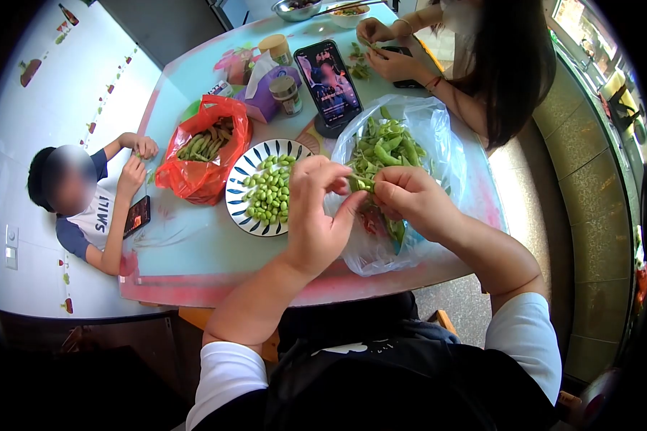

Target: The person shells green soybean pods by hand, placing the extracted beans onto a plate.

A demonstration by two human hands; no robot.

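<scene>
Between my two hands a green bean pod (361, 184) is pinched, above the near part of a clear plastic bag (449, 136) of green pods (389, 147). My left hand (319, 212) grips the pod's left end with its fingertips. My right hand (410, 197) has thumb and finger closed on its right end. Left of my left hand lies a white plate (236, 205) with dark marks round its rim, holding many shelled green beans (267, 192). My left hand covers part of the plate's right edge.
A red bag (194, 176) of pods stands left of the plate. Behind are a phone (328, 82) on a stand, a jar (285, 95), a purple tissue box (262, 104) and bowls (347, 14). Two people sit at the left and upper right, hands on the table.
</scene>
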